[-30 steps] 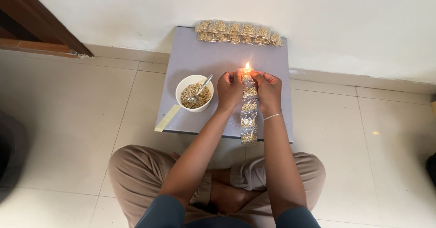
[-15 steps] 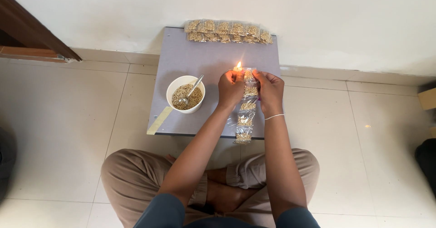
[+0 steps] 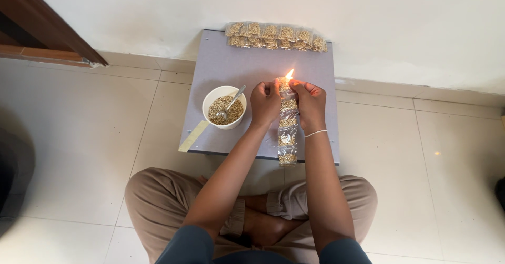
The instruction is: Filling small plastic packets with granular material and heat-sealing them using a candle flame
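1. Leftmost, a dark wooden frame (image 3: 50, 30) runs down to the pale tile floor (image 3: 79, 138); nothing else lies on that side.
2. Next, on the near left corner of the grey board (image 3: 231, 64), a yellowish strip (image 3: 192, 136) lies at the edge, and just right of it stands a white bowl (image 3: 224, 107) of grain with a spoon (image 3: 231, 100) leaning in it.
3. My left hand (image 3: 265, 103) is closed, fingers pinching the left edge of the pouch strip (image 3: 287, 132) at its top.
4. That strip is a thin clear plastic chain of small grain-filled pockets, hanging from my hands toward me, its tail just past the board's near edge. I judge it light, limp and a little slippery; the film between pockets looks like the safest place to pinch, since the filled parts would shift under pressure.
5. At its far tip burns a small flame (image 3: 289, 75), right beside my fingertips. Film this thin would likely soften quickly, so I would keep my grip below the heat.
6. My right hand (image 3: 310, 102), a thin bracelet (image 3: 315, 133) at the wrist, is closed on the right edge.
7. Far on the board, against the white wall (image 3: 394, 22), lies a row of pouches (image 3: 276, 36).
8. Rightward, only tile.
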